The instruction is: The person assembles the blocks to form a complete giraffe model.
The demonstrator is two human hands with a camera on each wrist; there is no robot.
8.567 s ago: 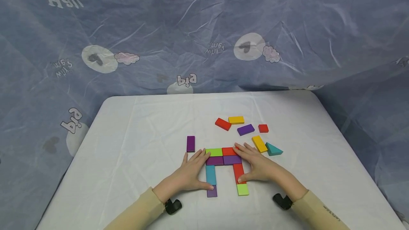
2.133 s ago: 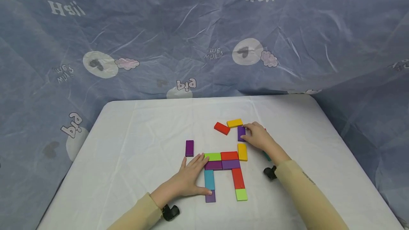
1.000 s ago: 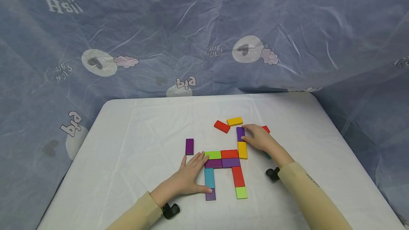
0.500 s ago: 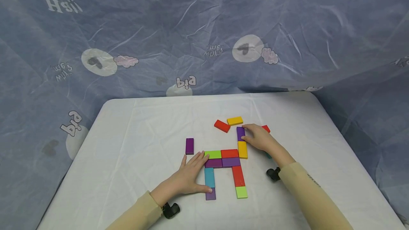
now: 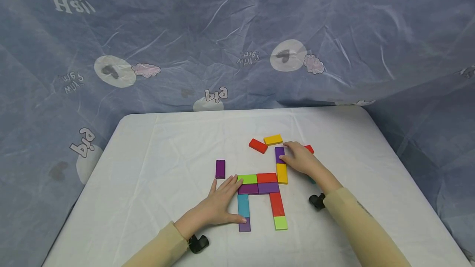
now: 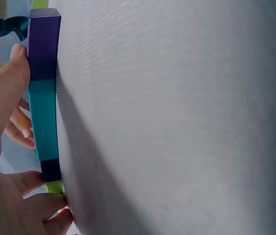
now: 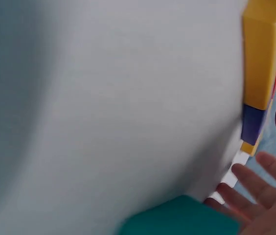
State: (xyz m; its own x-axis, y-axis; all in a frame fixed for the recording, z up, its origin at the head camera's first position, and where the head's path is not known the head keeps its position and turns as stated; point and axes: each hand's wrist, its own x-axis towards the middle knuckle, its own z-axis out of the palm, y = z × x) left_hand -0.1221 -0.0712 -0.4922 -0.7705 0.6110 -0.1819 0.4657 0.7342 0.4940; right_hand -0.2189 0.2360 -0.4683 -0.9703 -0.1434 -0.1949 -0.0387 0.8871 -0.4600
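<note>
My left hand (image 5: 217, 207) lies with fingers spread along the left side of a flat figure of coloured blocks. Its fingertips are at the lime block (image 5: 247, 179) and its thumb touches the lower purple block (image 5: 244, 226), below the teal block (image 6: 43, 120). My right hand (image 5: 302, 160) is beside the upright purple block (image 5: 279, 155), which stands end to end with a yellow block (image 5: 282, 174). In the right wrist view, the right hand's fingers (image 7: 258, 186) are spread and its thumb is apart from the blocks. A red block (image 5: 266, 177) adjoins the yellow one.
A loose red block (image 5: 257, 146) and yellow block (image 5: 273, 139) lie at the back. Another purple block (image 5: 220, 169) lies to the left. Behind my right hand are a partly hidden red block (image 5: 309, 148) and a teal block (image 7: 179, 218). White cloth (image 5: 167, 155) covers the table.
Since the earliest frame, the yellow block has come against the figure's upper right corner, and the purple block has turned to join its far end. Lately my right fingers have loosened from the purple block.
</note>
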